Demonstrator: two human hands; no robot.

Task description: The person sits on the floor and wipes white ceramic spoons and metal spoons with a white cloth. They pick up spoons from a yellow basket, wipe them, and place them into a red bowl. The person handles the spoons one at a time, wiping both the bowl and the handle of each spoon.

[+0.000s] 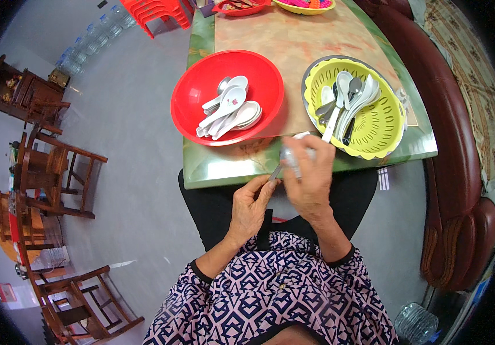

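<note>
My left hand [248,208] pinches the thin grey handle of a metal spoon [274,173] at the table's near edge. Its far end is covered by my right hand [312,181], which is closed round a whitish cloth [289,160] and smeared by motion. Beyond my left hand, a red bowl [265,72] holds several white spoons [231,100], stacked in overlapping piles, and a metal one. To the right of it is a yellow slotted basket [387,129] with white ladle-like spoons [364,98], metal spoons and a black handle, leaning together toward its left side.
Both containers stand on a table [230,169] with a green marbled border. A red dish [242,8] and a yellow dish [305,7] sit at its far end. A brown leather sofa [449,144] runs along the right. Wooden chairs [66,172] and red stools [154,12] stand left.
</note>
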